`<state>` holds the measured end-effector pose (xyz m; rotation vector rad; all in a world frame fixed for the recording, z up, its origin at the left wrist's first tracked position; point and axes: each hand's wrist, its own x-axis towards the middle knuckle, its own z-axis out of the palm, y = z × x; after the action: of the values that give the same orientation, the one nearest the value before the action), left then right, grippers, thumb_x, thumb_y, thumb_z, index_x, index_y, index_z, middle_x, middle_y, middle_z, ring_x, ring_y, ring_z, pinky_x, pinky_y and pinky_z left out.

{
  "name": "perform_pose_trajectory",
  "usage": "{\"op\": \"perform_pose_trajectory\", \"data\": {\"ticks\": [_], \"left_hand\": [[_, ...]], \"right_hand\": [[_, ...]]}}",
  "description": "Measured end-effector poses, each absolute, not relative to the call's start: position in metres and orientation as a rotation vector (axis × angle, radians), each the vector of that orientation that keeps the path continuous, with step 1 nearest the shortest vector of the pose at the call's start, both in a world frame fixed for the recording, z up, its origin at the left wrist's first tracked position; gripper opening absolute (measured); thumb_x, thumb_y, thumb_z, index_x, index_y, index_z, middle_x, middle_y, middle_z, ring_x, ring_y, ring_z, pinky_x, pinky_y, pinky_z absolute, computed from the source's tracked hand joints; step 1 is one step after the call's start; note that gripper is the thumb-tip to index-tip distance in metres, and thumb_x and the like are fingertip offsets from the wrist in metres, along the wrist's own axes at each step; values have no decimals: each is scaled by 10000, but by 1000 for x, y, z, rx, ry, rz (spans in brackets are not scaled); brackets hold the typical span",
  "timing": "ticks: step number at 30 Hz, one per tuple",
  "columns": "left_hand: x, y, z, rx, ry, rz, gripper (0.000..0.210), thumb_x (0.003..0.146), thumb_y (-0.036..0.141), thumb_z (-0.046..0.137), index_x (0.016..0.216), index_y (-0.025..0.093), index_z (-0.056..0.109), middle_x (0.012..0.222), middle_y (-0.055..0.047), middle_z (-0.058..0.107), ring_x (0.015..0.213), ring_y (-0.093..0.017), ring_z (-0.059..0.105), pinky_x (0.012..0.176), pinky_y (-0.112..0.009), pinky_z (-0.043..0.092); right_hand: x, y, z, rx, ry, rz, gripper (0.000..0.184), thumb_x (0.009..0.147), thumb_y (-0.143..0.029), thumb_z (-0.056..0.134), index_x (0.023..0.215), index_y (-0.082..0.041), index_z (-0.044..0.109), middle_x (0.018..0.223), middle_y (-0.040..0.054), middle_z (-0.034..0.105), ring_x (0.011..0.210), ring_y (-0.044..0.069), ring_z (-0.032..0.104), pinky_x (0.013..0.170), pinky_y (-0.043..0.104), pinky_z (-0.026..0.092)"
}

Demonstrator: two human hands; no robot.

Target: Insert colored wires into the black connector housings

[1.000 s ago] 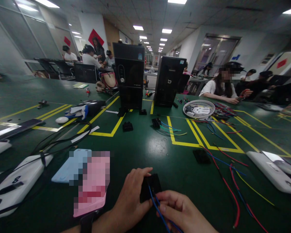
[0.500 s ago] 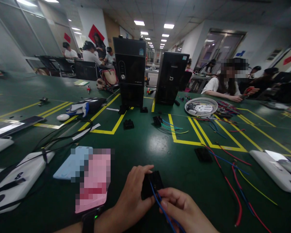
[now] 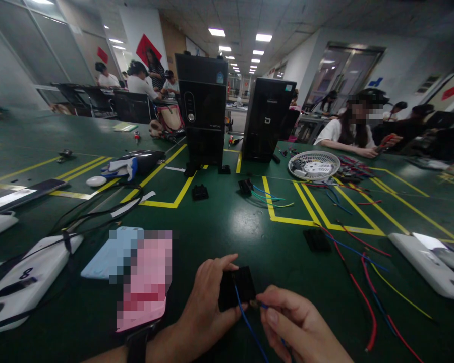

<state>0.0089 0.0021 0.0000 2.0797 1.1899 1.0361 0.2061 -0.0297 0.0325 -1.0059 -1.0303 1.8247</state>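
On the near part of the green surface (image 3: 208, 237), a black block (image 3: 243, 283) is gripped by the left hand (image 3: 207, 297), thumb at its near side, fingers at the far left. First blue wire (image 3: 246, 318) is seated on or in the block. Second blue wire (image 3: 264, 306) is pinched near its metal end by the right hand (image 3: 298, 317), just beside the block's near right corner; contact can't be told. Best handled with block pinned firmly, wire pinched close to the metal, tip lined up straight, first wire held clear. Metal end is pointed left, toward the block; wire's long axis there runs roughly left-right. Block's long axis can't be told, partly covered.
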Motion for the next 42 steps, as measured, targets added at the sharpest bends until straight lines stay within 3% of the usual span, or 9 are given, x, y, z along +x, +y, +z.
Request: {"op": "perform_pose_trajectory", "data": {"ticks": [8, 16, 22, 25, 34, 39, 42], "left_hand": [[8, 2, 1, 2109, 1187, 1007, 806, 706, 121, 740, 1340, 315, 281, 1132, -42, 548, 1038, -285, 523, 920, -484, 394], [7, 4, 2, 2113, 1211, 1017, 789, 695, 134, 730, 1327, 307, 290, 1121, -55, 565, 1033, -299, 541, 913, -506, 405], [6, 1, 4, 2108, 1188, 1024, 762, 675, 129, 723, 1316, 291, 344, 1119, -52, 596, 1042, -300, 555, 937, -504, 403], [6, 1, 3, 2104, 1187, 1043, 778, 652, 108, 724, 1314, 286, 357, 1110, -48, 604, 1033, -298, 559, 935, -500, 408], [3, 1, 4, 2052, 1187, 979, 770, 696, 112, 718, 1338, 318, 344, 1156, -46, 582, 1074, -296, 536, 953, -509, 401], [2, 3, -1, 2089, 1203, 973, 773, 690, 124, 714, 1338, 323, 342, 1133, -40, 599, 1055, -302, 561, 943, -516, 413], [2, 2, -3, 2116, 1209, 948, 753, 681, 139, 719, 1322, 319, 368, 1111, -40, 616, 1033, -308, 579, 923, -515, 434]], "right_hand": [[207, -25, 37, -1147, -872, 1771, 338, 726, -435, 788, 941, -184, 716, 657, -15, 570, 546, 72, 492, 405, 136, 350], [204, -20, 40, -1177, -833, 1746, 354, 686, -440, 814, 888, -168, 713, 635, -30, 556, 483, 53, 444, 393, 152, 323], [206, -18, 44, -1064, -760, 1917, 331, 740, -451, 773, 849, -142, 722, 548, -60, 484, 365, -10, 244, 370, 167, 133], [216, -11, 49, -1015, -761, 1920, 284, 755, -404, 774, 833, -136, 722, 529, -76, 431, 380, -8, 227, 381, 168, 141], [253, 13, 69, -1152, -859, 1424, 233, 768, -378, 752, 822, -164, 676, 601, -64, 494, 366, 0, 292, 361, 155, 201], [286, 31, 68, -1506, -1207, 702, 310, 792, -469, 657, 836, -162, 655, 637, -9, 577, 431, 101, 488, 400, 225, 376], [312, 40, 72, -1642, -1197, 384, 330, 804, -474, 605, 874, -156, 660, 613, 5, 589, 501, 146, 540, 484, 266, 438]]}}
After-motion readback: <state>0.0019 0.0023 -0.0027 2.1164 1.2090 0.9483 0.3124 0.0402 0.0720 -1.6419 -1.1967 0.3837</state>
